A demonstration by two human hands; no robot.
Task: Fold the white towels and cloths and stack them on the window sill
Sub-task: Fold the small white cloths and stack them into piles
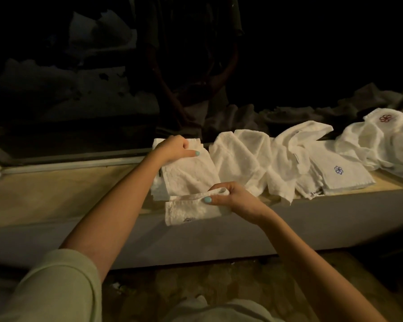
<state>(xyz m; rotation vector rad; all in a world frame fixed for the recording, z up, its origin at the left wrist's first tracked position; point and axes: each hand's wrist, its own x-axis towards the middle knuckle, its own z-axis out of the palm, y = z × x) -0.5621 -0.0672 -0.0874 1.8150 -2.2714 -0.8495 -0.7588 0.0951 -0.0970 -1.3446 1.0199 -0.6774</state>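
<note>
Two hands work at the window sill [56, 194]. The left hand [176, 148] rests on the far end of the folded stack [189, 176], fingers curled over its back edge and thumb laid flat on top, holding it down. The right hand [234, 198] pinches a small folded cloth [191, 210] between thumb and curled fingers. That cloth hangs at the sill's front edge, just in front of the stack and partly out over the drop.

To the right, touching the stack, lies a heap of unfolded towels [244, 159]. Beyond it lie a flat cloth with a blue flower emblem [342, 173] and a crumpled one with a red emblem [385, 118].

Since the held cloth is gripped along one edge only, its fold will likely fall open if it is swung onto the stack quickly. The stack's layers already splay at the near left corner, so a careless landing could skew them further or nudge the pile off the front edge. Because the heap presses against the stack, tugging out the next towel may drag the folded ones askew. Dim light makes edges hard to align.
</note>
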